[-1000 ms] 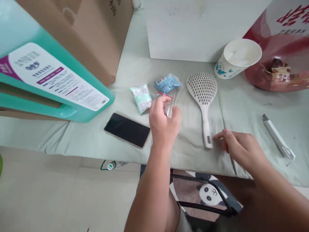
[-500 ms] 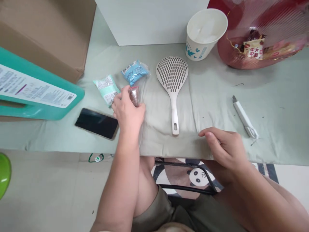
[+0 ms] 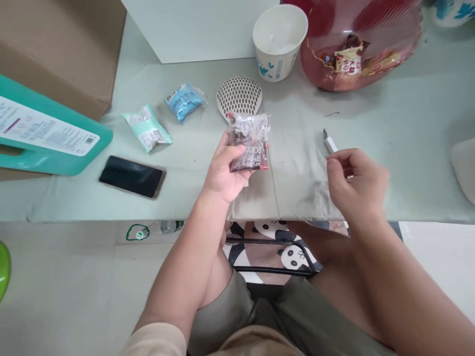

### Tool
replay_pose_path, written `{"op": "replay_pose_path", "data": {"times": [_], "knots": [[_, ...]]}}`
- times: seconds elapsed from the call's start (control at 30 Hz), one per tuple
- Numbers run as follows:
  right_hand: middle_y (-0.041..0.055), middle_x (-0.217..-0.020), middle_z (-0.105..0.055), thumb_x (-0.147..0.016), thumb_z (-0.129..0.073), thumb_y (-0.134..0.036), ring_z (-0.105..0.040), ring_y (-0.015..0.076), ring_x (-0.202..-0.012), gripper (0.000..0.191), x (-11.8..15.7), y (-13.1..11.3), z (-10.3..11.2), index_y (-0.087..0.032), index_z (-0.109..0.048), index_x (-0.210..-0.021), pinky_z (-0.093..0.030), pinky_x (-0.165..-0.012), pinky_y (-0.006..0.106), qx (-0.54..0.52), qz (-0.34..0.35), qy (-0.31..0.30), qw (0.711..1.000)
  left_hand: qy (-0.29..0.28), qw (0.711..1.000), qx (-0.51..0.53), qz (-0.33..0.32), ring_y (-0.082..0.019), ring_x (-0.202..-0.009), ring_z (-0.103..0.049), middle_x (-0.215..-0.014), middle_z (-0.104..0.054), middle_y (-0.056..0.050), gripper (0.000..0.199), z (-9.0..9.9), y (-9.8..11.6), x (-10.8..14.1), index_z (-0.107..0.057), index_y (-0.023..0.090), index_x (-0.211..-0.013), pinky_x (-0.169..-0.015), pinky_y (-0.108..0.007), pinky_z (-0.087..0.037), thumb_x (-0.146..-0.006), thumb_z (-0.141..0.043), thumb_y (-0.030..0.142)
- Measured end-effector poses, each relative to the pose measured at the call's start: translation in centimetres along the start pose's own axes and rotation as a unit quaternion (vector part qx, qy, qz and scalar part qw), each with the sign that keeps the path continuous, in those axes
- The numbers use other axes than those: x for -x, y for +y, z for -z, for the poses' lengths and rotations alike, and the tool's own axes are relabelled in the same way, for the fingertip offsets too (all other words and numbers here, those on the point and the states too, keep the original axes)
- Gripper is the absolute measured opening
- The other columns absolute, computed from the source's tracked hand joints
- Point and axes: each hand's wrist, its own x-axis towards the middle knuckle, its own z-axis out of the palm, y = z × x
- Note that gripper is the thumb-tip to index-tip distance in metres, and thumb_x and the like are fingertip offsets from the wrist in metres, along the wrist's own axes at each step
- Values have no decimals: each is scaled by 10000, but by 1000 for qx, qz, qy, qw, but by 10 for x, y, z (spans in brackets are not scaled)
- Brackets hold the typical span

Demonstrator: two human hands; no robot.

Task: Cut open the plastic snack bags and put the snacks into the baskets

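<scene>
My left hand (image 3: 224, 175) is closed on a dark reddish-brown snack packet (image 3: 249, 148) with crinkled clear wrapping, held above the table. The packet covers the lower part of a pale slotted skimmer (image 3: 239, 95). My right hand (image 3: 358, 183), slightly blurred, has its thumb and fingers curled together over the handle of a white utility knife (image 3: 329, 142). The knife's blade end sticks out beyond the fingers; whether they grip it is hidden. Left of the skimmer lie a blue packet (image 3: 185, 101) and a mint-green packet (image 3: 148, 127).
A phone (image 3: 132, 176) lies at the front left, near a teal jug (image 3: 48, 128) and a cardboard box (image 3: 67, 49). Behind the skimmer stand a white box (image 3: 204, 29) and a paper cup (image 3: 278, 47). A red bowl (image 3: 322, 74) with snacks is at the back right.
My left hand has lifted the dark packet from the table and carried it right, in front of the skimmer. My right hand has moved right and forward, over the knife. The view has shifted right.
</scene>
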Motion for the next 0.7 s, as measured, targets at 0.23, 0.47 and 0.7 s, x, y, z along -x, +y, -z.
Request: {"op": "replay_pose_path", "data": {"times": [0.23,0.47,0.7], "knots": [[132,-1037,-656,-822,-624,-350,-607,314,-974,313,-17,36,3,-209,-637,-1101,-474,-841,464,155,-28,-59,986,-63,995,-71,14,-317,-1299,-677,-1309,-708,-78,490,-14,-22,-21,-567,307,-1268,-926,-465,-635,-787,-658,291],[19,-802,-605,-875,-522,-269,-543,189,-668,78,-18,15,2,-248,-574,-930,-408,-646,345,-52,-108,-65,991,-36,989,-141,5,-285,-1226,-705,-1352,-675,-47,739,-24,-31,-28,-436,404,-1466,-898,-500,-650,-825,-725,176],[-69,-610,-432,-954,-478,-408,-368,103,-443,162,13,-13,-8,-252,-465,-913,-273,-444,266,-394,-154,-216,880,-56,984,-167,-9,-258,-1255,-683,-1496,-579,-48,869,-28,-42,-22,-317,456,-1551,-969,-490,-632,-857,-734,139]]}}
